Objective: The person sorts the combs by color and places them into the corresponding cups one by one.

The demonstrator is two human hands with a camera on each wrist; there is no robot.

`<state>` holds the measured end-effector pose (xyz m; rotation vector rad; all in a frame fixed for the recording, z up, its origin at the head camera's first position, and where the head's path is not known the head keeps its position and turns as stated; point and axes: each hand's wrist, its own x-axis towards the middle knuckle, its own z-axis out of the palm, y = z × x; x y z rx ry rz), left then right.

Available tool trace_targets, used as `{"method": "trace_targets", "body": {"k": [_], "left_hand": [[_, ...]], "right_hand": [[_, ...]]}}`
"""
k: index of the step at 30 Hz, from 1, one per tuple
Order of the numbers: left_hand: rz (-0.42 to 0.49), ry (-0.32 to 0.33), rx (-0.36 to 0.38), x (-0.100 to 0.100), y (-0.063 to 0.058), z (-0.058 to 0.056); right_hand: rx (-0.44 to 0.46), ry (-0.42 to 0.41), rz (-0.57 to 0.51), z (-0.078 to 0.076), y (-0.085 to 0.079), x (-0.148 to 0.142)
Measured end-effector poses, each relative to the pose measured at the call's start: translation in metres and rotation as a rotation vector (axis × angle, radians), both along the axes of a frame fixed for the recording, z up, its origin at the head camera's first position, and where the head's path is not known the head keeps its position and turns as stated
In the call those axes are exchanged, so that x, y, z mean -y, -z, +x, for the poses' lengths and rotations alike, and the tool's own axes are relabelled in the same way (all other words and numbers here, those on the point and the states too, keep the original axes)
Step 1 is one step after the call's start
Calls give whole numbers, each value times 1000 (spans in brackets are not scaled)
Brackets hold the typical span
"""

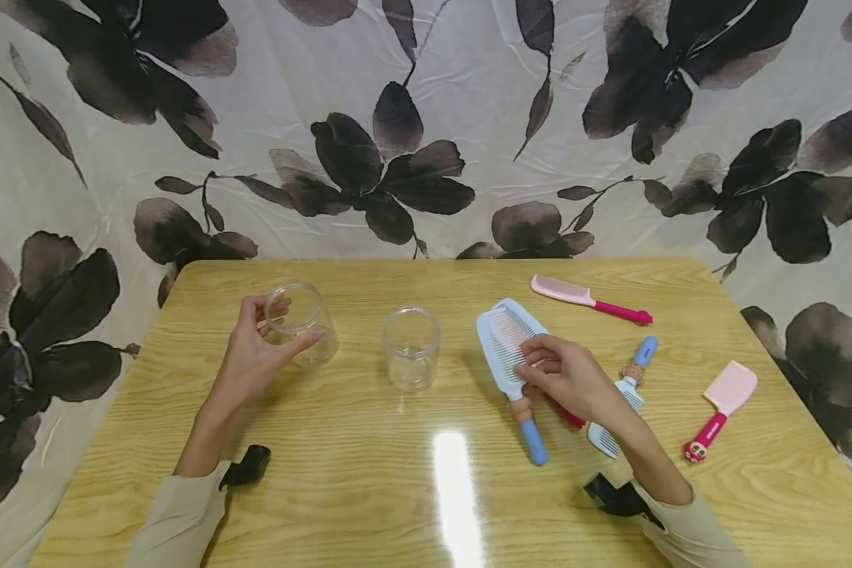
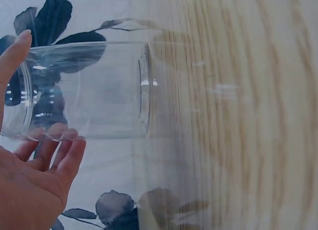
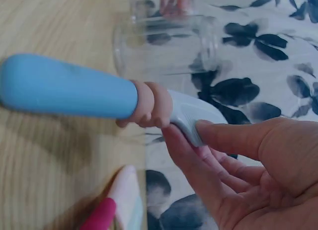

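Observation:
On the left, my left hand (image 1: 259,351) holds a clear glass cup (image 1: 319,315), thumb on one side and fingers on the other. In the left wrist view the fingertips lie along the cup's (image 2: 109,91) wall near one end. My right hand (image 1: 571,375) pinches the edge of a light blue hairbrush (image 1: 493,347) just above its tan ringed neck. The brush's blue handle (image 3: 69,86) points toward me. Partly hidden under the brush and hand is a pink-headed brush with a magenta handle (image 1: 568,414).
A second clear cup (image 1: 412,355) stands mid-table. Around the right hand lie a pink comb (image 1: 564,289) with a magenta handle, a light blue comb (image 1: 603,438) and a pink flat brush (image 1: 731,386). The wooden table (image 1: 326,489) meets a floral cloth (image 1: 255,134) at its far edge.

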<state>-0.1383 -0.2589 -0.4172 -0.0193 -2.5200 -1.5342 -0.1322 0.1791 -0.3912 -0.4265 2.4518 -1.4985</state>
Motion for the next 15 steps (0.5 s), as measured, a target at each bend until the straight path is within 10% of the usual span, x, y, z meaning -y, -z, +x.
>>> {"method": "trace_targets", "body": {"k": [15], "left_hand": [[17, 15, 24, 0, -3, 0]], "right_hand": [[60, -75, -230, 4, -24, 10]]}}
